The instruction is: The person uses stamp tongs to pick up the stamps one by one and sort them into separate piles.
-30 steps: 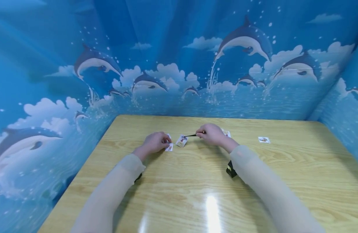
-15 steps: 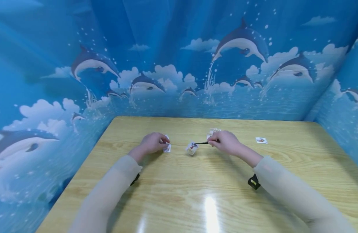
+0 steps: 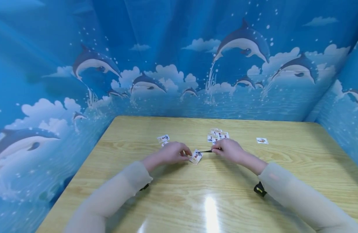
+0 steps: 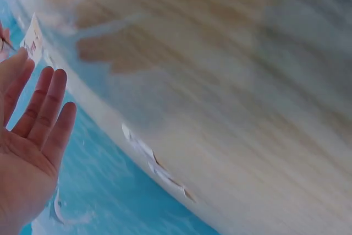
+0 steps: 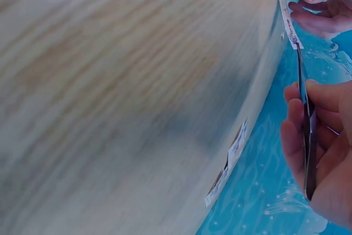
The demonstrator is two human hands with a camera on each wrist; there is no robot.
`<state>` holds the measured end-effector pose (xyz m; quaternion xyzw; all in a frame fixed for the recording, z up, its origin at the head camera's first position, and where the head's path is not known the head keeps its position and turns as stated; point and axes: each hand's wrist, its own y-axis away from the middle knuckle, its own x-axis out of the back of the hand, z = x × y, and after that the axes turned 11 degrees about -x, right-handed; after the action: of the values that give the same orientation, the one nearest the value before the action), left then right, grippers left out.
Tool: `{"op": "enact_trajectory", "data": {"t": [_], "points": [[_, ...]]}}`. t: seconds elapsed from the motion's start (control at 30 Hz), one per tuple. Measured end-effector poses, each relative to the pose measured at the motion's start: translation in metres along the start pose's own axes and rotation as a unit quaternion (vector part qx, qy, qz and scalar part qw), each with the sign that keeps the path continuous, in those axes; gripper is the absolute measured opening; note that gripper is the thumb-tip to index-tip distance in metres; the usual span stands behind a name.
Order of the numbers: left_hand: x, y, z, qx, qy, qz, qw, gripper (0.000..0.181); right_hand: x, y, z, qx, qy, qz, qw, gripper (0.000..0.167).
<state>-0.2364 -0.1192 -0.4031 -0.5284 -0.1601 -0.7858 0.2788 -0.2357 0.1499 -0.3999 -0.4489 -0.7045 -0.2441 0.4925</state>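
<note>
My right hand (image 3: 230, 151) pinches black tweezers (image 5: 308, 130) between thumb and fingers. A small white printed card (image 3: 196, 157) hangs from their tips, tilted, above the middle of the table. Close to this card's left edge is my left hand (image 3: 173, 152); in the left wrist view its fingers (image 4: 48, 105) are extended and apart. Whether a fingertip touches the card I cannot tell. Behind the left hand lie two cards (image 3: 163, 138), one partly covered by the hand. A cluster of several similar cards (image 3: 216, 134) lies beyond the right hand, partly hidden by it.
A single card (image 3: 262, 140) lies apart on the right of the wooden table (image 3: 179, 194). A blue curtain (image 3: 167, 58) printed with dolphins surrounds the table at the back and sides. Black wrist straps (image 3: 260, 189) show beneath the sleeves.
My right hand has carried the card in the tweezers rightward and nearer to me. The left hand has left the cards on the left and come over beside the held card.
</note>
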Motion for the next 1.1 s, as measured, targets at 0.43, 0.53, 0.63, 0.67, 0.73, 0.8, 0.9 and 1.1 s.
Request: {"op": "enact_trajectory", "data": {"t": [0.43,0.53,0.63,0.67,0.73,0.8,0.9,1.1], "points": [[-0.016,-0.010,0.000,-0.024,-0.050,-0.012,0.9984,0.012,-0.010,0.000,0.003,0.027,0.026,-0.008,0.9993,0.010],[-0.016,-0.011,-0.001,-0.020,-0.044,-0.009,0.9988,0.010,-0.010,0.001,0.004,0.033,0.032,-0.010,0.9989,0.008],[-0.016,-0.011,-0.002,-0.019,-0.045,-0.006,0.9988,0.010,-0.009,0.002,0.005,0.042,0.036,-0.008,0.9984,0.007],[-0.016,-0.011,-0.002,-0.020,-0.048,-0.006,0.9986,0.010,-0.009,0.002,0.005,0.046,0.037,-0.007,0.9982,0.007],[-0.016,-0.011,-0.002,-0.021,-0.051,-0.006,0.9985,0.009,-0.008,0.003,0.005,0.055,0.042,-0.003,0.9976,0.007],[-0.016,-0.011,-0.002,-0.022,-0.056,-0.006,0.9982,0.009,-0.008,0.004,0.005,0.060,0.047,-0.001,0.9971,0.007],[-0.016,-0.010,-0.002,-0.021,-0.058,-0.005,0.9981,0.009,-0.007,0.005,0.005,0.062,0.053,0.002,0.9967,0.008],[-0.017,-0.009,0.000,-0.016,-0.054,-0.001,0.9984,0.007,-0.009,0.004,0.004,0.055,0.061,0.008,0.9966,0.007]]}}
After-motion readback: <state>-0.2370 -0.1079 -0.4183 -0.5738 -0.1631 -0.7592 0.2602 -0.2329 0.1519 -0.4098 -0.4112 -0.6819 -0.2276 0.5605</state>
